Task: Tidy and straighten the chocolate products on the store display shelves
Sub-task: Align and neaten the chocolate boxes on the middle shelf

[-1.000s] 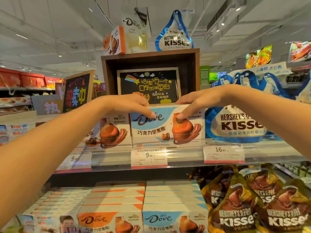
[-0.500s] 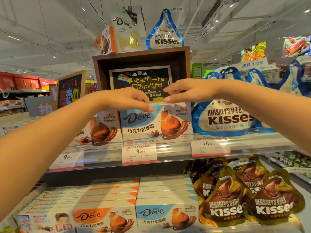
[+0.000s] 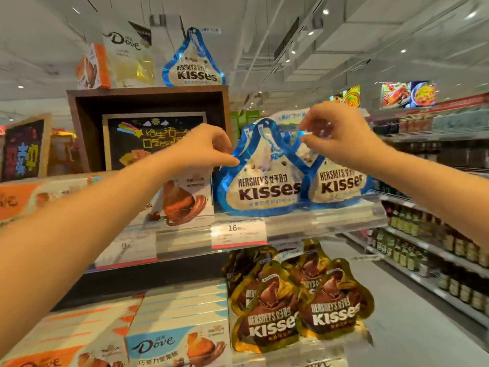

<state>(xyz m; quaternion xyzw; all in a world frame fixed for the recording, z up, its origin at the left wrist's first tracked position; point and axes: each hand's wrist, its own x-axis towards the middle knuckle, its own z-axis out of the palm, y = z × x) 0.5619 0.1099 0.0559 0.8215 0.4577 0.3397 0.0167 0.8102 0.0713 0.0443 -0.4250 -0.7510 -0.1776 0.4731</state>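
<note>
Shelf [image 3: 291,223] | hands moved from Dove box [image 3: 189,197] | onto blue Kisses bags [image 3: 260,181]

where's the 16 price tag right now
In the head view the 16 price tag sits on the upper shelf's front rail, centre frame, directly below the front blue Kisses bag and above the gold Kisses bags.

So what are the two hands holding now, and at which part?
Both hold the front blue Hershey's Kisses bag. The left hand pinches its left edge; the right hand appears to pinch its right upper edge.
</note>
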